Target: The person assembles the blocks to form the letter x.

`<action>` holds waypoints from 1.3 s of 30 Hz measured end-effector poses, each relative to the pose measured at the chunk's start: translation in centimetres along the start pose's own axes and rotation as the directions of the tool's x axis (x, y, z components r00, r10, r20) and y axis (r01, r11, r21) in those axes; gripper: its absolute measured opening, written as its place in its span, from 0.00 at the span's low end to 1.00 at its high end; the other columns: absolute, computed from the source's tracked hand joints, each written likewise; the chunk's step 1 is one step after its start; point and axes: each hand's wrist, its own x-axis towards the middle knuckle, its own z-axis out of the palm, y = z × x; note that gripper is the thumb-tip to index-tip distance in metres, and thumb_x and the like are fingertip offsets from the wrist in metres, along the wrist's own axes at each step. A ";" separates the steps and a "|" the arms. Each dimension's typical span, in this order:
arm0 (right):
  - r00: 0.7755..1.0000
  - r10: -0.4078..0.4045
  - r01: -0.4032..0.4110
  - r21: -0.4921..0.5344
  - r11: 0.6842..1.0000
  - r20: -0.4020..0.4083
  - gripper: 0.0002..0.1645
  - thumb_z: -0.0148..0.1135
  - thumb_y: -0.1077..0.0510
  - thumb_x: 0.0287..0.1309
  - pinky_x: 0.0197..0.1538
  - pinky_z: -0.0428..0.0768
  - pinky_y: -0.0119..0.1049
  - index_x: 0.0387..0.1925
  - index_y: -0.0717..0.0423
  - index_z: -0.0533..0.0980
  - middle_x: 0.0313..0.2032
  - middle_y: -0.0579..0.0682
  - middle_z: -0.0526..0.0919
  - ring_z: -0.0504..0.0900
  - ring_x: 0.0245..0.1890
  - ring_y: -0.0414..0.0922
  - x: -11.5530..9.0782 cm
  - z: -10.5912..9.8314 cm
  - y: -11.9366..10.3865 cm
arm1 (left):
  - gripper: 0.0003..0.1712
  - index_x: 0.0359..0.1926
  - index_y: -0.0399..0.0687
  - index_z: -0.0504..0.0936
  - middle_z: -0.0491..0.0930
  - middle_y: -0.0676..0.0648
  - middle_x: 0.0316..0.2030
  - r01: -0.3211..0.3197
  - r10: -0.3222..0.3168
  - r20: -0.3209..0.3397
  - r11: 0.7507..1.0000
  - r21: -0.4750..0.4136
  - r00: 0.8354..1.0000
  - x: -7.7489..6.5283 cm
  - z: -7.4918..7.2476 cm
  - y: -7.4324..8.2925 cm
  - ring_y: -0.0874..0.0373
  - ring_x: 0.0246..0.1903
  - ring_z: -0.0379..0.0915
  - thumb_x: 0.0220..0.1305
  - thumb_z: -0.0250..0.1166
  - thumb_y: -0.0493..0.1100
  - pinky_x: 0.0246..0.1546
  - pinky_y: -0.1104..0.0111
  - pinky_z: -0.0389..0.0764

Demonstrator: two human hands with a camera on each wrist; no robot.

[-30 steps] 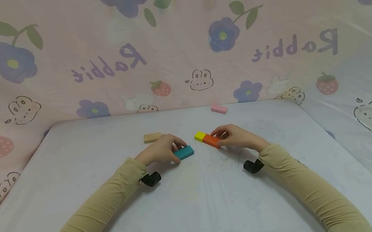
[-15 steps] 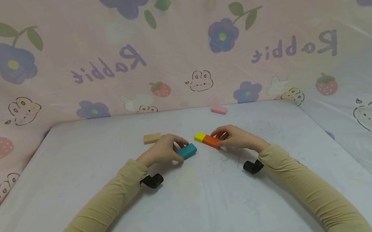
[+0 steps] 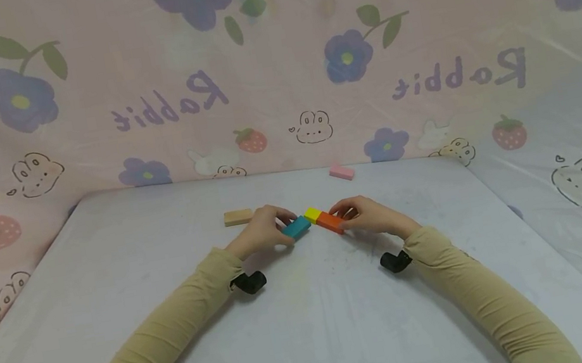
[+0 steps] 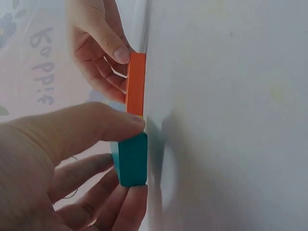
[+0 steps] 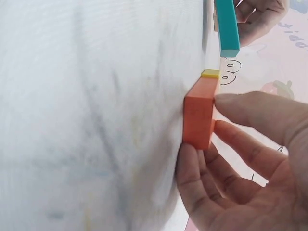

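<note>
Thumb and fingers of my left hand (image 3: pixel 261 231) pinch a teal block (image 3: pixel 297 228), which slants up to the right in the head view. Its far end appears at the left corner of a yellow block (image 3: pixel 312 214); contact is hard to tell. In the right wrist view the teal block (image 5: pixel 228 29) looks raised off the table. An orange block (image 3: pixel 330 222) lies end to end with the yellow one. My right hand (image 3: pixel 372 217) holds the orange block by its near end, thumb on one side and fingers on the other.
A plain wooden block (image 3: pixel 238 217) lies behind my left hand. Farther back, near the curtain's foot, is a pink block (image 3: pixel 341 172). The white-covered table (image 3: pixel 316 331) meets a printed curtain (image 3: pixel 269 50) at the back and sides.
My left hand has moved right and slightly away from me, bringing the teal block up to the yellow one and turning it to a steeper slant. The right hand stays put.
</note>
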 end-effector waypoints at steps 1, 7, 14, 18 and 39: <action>1.000 -0.001 0.001 0.002 1.000 0.000 0.22 0.61 0.62 0.60 0.52 0.74 0.45 0.57 0.60 0.73 0.48 0.56 0.78 0.75 0.47 0.51 0.0 0.0 0.0 | 0.29 0.52 0.39 0.81 0.79 0.46 0.40 0.005 -0.005 -0.004 1.000 -0.003 1.000 0.1 0.1 0.0 0.54 0.39 0.75 0.45 0.74 0.33 0.42 0.67 0.77; 1.000 -0.006 0.006 0.003 1.000 0.000 0.22 0.61 0.62 0.60 0.52 0.75 0.44 0.57 0.60 0.74 0.47 0.56 0.78 0.76 0.46 0.51 0.0 0.0 0.2 | 0.29 0.52 0.39 0.81 0.78 0.46 0.40 0.033 -0.034 -0.023 0.999 -0.017 0.999 0.2 0.5 0.5 0.53 0.39 0.74 0.45 0.75 0.33 0.42 0.66 0.77; 1.000 -0.007 0.007 -0.009 1.000 -0.004 0.23 0.61 0.62 0.60 0.53 0.74 0.45 0.57 0.60 0.73 0.47 0.56 0.78 0.76 0.47 0.51 0.0 0.0 0.0 | 0.28 0.51 0.39 0.81 0.78 0.46 0.39 0.043 -0.043 -0.024 0.999 -0.005 0.999 0.4 1.0 0.8 0.54 0.39 0.74 0.45 0.76 0.34 0.42 0.67 0.77; 1.000 0.000 0.000 -0.006 1.000 0.000 0.23 0.61 0.62 0.60 0.54 0.74 0.46 0.58 0.60 0.73 0.48 0.56 0.78 0.75 0.47 0.52 0.0 0.0 -0.1 | 0.29 0.51 0.38 0.81 0.78 0.46 0.40 0.036 -0.036 -0.025 0.999 0.005 0.999 0.6 1.4 0.7 0.55 0.38 0.74 0.44 0.76 0.34 0.41 0.68 0.78; 1.000 -0.003 0.003 -0.003 1.000 0.004 0.23 0.61 0.61 0.60 0.53 0.74 0.45 0.57 0.60 0.73 0.48 0.56 0.78 0.75 0.47 0.51 0.1 0.0 0.1 | 0.29 0.51 0.36 0.80 0.78 0.45 0.39 0.053 -0.053 -0.038 0.999 -0.003 0.998 0.5 1.6 0.9 0.55 0.39 0.73 0.46 0.77 0.36 0.41 0.67 0.77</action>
